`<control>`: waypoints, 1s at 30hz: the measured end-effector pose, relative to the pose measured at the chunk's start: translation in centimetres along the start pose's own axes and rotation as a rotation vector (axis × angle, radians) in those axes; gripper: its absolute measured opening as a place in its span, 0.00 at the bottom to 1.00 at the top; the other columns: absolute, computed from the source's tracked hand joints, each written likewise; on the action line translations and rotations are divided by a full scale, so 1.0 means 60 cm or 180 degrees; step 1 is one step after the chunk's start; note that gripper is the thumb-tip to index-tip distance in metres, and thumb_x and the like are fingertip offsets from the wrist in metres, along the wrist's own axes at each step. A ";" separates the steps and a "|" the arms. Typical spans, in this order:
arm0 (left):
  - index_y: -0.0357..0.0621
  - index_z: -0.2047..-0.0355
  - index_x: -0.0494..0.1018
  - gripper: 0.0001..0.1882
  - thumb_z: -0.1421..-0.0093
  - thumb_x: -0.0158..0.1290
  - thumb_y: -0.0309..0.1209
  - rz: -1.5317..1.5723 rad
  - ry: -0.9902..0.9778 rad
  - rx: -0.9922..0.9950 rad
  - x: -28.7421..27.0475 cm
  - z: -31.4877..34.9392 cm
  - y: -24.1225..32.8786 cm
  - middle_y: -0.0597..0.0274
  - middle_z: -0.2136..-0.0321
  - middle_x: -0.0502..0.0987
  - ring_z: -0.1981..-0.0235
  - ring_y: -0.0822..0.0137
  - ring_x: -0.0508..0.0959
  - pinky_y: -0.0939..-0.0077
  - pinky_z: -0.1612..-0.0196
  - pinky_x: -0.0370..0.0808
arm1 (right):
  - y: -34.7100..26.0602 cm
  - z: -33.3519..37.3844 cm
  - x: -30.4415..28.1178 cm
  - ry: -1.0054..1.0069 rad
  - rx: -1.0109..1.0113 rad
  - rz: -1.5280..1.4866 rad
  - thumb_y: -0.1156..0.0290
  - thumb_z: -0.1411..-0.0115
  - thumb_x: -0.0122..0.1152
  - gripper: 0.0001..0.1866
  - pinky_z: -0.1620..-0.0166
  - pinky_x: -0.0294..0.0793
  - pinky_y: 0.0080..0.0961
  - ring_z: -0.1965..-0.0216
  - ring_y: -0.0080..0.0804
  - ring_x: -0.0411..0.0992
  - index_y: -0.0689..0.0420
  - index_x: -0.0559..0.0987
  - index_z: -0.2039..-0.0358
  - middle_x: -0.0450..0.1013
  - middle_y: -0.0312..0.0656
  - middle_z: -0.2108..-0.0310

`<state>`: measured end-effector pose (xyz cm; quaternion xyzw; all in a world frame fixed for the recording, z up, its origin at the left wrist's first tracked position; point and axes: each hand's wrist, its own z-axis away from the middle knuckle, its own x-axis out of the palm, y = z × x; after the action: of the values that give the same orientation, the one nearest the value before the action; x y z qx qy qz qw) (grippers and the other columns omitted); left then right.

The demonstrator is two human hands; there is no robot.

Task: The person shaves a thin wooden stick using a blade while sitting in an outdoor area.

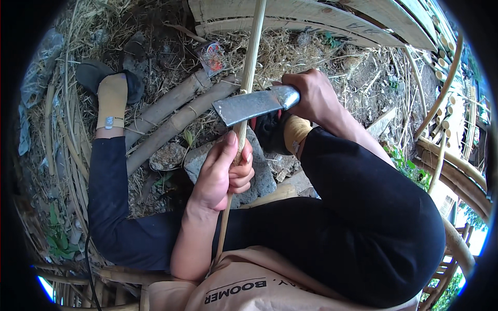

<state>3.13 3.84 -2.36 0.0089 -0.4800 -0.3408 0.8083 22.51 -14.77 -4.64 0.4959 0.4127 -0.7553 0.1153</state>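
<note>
My left hand point(224, 168) is closed round a long, pale bamboo strip point(252, 54), thumb pointing up along it. The strip runs from my lap up past the top of the view. Just above that hand, the broad grey blade of a machete point(254, 105) lies across the strip and hides a short piece of it. My right hand point(311, 96) grips the machete at its metal collar; the fingers cover the handle. A small raised shaving shows on the strip at the blade's upper edge.
Under my hands lies a grey stone point(262, 176), with a smaller rock point(167, 156) beside it. Thick bamboo poles point(179, 116) cross the straw-littered ground. Long boards point(301, 15) lie at the top, and stacked bamboo point(450, 111) stands at right. My bent legs flank the stone.
</note>
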 end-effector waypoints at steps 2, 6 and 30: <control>0.47 0.68 0.64 0.23 0.24 0.37 0.52 -0.0080 0.0185 0.0018 0.003 0.003 -0.005 0.78 0.86 0.50 0.89 0.85 0.46 0.85 0.86 0.43 | 0.001 -0.004 0.002 0.0043 0.0110 0.0111 0.71 0.57 0.67 0.10 0.63 0.79 0.45 0.71 0.52 0.79 0.53 0.83 0.70 0.79 0.50 0.77; 0.45 0.68 0.65 0.24 0.24 0.37 0.51 -0.0371 0.0366 0.0051 0.021 0.003 -0.009 0.79 0.86 0.51 0.88 0.85 0.48 0.86 0.86 0.44 | 0.029 -0.010 -0.004 0.0219 0.0333 0.0185 0.71 0.55 0.66 0.09 0.63 0.79 0.45 0.72 0.53 0.79 0.52 0.85 0.70 0.79 0.51 0.77; 0.43 0.65 0.68 0.22 0.24 0.41 0.49 -0.0616 0.0765 -0.0032 0.006 0.013 -0.009 0.77 0.83 0.58 0.85 0.87 0.53 0.88 0.84 0.48 | 0.018 0.015 -0.044 0.0029 0.0125 -0.0404 0.60 0.41 0.69 0.16 0.71 0.73 0.33 0.79 0.35 0.76 0.63 0.83 0.70 0.77 0.49 0.79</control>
<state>2.35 3.47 -1.83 0.0917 -0.3750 -0.4160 0.8234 23.83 -16.78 -2.81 0.4743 0.4289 -0.7668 0.0556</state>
